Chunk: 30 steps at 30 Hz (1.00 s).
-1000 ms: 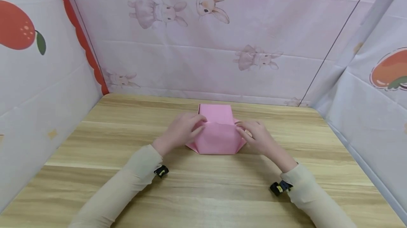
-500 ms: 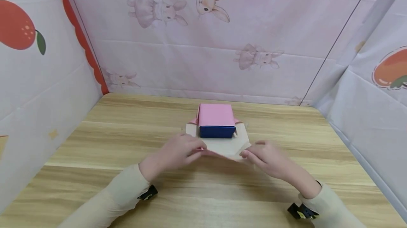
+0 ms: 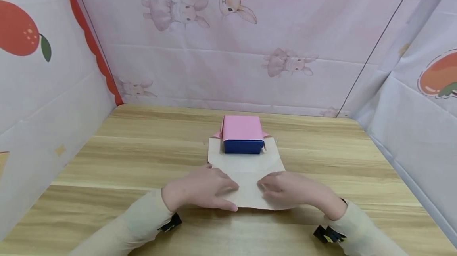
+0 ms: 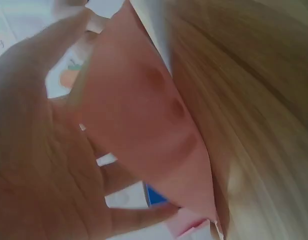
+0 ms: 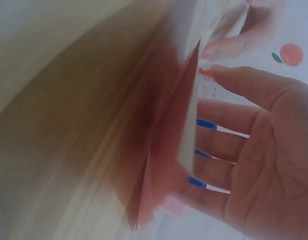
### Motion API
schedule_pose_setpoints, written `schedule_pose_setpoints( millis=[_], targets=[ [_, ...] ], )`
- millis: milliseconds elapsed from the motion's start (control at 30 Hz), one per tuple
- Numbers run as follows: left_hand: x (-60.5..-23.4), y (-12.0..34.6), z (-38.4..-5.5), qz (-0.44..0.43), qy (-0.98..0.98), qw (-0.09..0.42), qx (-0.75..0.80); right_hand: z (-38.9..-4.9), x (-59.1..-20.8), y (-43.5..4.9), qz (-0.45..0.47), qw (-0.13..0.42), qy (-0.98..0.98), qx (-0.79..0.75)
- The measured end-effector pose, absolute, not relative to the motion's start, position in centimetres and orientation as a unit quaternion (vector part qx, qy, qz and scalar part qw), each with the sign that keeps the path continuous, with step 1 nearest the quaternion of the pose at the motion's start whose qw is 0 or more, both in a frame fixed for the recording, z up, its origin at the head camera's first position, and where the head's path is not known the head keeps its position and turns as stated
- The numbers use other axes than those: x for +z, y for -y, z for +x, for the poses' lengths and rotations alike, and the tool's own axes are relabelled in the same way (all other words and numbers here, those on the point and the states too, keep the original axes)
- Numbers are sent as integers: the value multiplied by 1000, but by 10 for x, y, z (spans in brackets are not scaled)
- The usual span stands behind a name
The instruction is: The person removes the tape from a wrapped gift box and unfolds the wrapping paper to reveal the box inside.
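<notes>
A dark blue box stands at the table's middle with pink paper over its top. From under it, the paper's cream inner side spreads toward me. My left hand rests on the left of this flap, its fingers pointing inward. On the other side my right hand touches the flap with loosely bent fingers. Both wrist views show the flap's pink outer side, its near part standing off the table. Straight fingers lie across the flap's inner side in the right wrist view.
The wooden table reaches back to a pink curtain with rabbit prints. Curtains with fruit prints hang at the left and right. Small pink paper corners stick out beside the box.
The pink flap that covered the box's front has been folded down toward me, baring the blue front and cream inside. Both hands moved nearer and no longer pinch the flap's edge.
</notes>
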<state>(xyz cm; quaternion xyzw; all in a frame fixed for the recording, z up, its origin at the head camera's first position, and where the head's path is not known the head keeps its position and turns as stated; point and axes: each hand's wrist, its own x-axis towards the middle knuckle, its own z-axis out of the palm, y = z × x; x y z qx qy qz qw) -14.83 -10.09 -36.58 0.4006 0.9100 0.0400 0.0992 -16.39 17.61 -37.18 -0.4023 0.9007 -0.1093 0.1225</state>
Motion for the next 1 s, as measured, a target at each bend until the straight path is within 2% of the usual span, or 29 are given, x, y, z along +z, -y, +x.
schedule_pose_setpoints(
  millis=[233,567,767,1000],
  targets=[
    [-374,84,-152,350,-927,132,0,-168,-376,-155,-407,154,-898,-70],
    [-385,65,-161,284,-946,154,-2,-172,-376,-138,-406,141,-903,-4],
    [-383,69,-166,277,-947,162,8,-182,-379,-145,-374,169,-911,44],
    [-386,85,-171,275,-947,169,-1,-193,-387,-172,-350,188,-918,-3]
  ],
)
